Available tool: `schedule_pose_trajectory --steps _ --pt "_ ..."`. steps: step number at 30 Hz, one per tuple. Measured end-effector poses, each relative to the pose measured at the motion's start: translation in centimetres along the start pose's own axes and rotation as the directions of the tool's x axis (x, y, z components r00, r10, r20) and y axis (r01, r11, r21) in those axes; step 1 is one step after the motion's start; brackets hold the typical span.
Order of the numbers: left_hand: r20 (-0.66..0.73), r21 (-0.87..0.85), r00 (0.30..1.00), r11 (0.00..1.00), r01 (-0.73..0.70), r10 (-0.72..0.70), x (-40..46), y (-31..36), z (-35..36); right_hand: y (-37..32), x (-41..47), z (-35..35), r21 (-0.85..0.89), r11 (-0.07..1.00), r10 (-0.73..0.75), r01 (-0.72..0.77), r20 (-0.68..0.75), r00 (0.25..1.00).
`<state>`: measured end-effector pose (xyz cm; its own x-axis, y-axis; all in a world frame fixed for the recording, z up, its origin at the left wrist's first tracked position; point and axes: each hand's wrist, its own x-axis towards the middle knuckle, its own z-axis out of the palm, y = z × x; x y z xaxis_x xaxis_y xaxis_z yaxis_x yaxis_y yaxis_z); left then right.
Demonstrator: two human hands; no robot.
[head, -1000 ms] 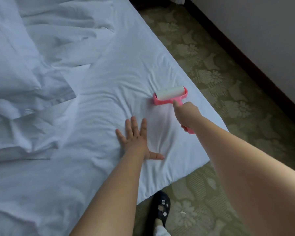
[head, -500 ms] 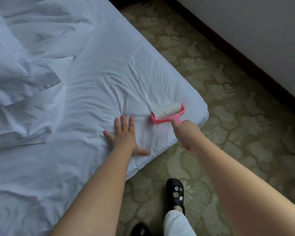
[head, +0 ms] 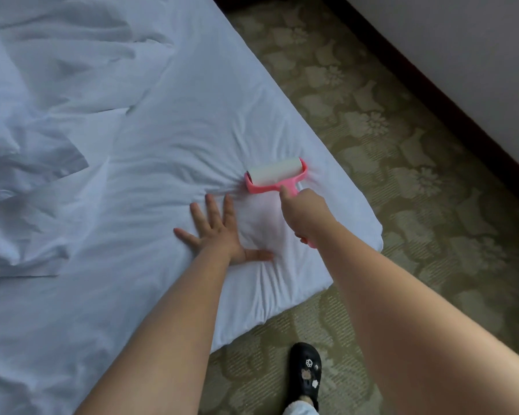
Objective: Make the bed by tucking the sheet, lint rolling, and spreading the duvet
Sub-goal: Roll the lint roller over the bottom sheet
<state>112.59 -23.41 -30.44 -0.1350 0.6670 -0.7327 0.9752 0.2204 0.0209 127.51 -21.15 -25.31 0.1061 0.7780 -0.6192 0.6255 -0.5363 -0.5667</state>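
— Fingers (head: 304,205) of the right hand (head: 307,214) are curling tight round the pink handle of the lint roller (head: 274,176), aren't they?

— Yes, clenched on it. The roller's white drum is lying on the sheet (head: 192,130) just past that fist, close to the bed's right edge and its near corner, and the fabric is puckering into small creases around the drum.

— And the other hand?

— The left hand (head: 222,235) is lying flat on the sheet, fingers spread and straight, thumb out to the right. It is grasping nothing; I judge it is pinning the cloth so the roller does not drag it. It sits just left of the roller and nearer than the drum.

— How are the arms placed?

— Both forearms are reaching out from the near edge of the view, the right one crossing over the bed corner, the left one over the mattress.

— So where is the job standing?

— The sheet is wrapping smoothly over the near corner, so the tucking looks done there; other sides are out of view. Lint rolling is in hand. The duvet (head: 42,130) is lying bunched at the left and far side, not yet spread, so that step seems left. A black shoe (head: 306,372) is standing on the patterned carpet (head: 402,175) by the bed.
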Motion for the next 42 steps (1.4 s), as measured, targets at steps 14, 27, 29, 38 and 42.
schedule_pose_trajectory --steps 14,27,29,38,42 --pt "-0.022 -0.107 0.991 0.986 0.130 -0.133 6.1 1.4 -3.2 -10.1 13.4 -1.7 0.069 0.997 -0.020 0.017 0.044 0.999" --pt "-0.114 -0.123 0.988 0.988 0.088 -0.102 2.8 1.4 -2.5 -2.2 5.6 -3.8 -0.120 0.993 -0.019 0.020 0.012 1.000" --pt "-0.078 -0.079 0.995 0.995 0.058 -0.064 0.7 1.6 -0.6 -0.2 3.3 -4.2 -0.132 0.991 -0.005 0.005 0.002 1.000" --pt "-0.070 0.070 0.996 0.996 -0.058 0.063 -6.9 2.3 5.1 10.6 -7.3 -4.4 -0.236 0.972 -0.004 -0.019 -0.096 0.995" --pt "-0.068 0.049 0.995 0.996 -0.069 0.072 -7.5 4.4 5.5 13.0 -9.0 -5.0 -0.182 0.982 0.019 -0.047 -0.152 0.988"
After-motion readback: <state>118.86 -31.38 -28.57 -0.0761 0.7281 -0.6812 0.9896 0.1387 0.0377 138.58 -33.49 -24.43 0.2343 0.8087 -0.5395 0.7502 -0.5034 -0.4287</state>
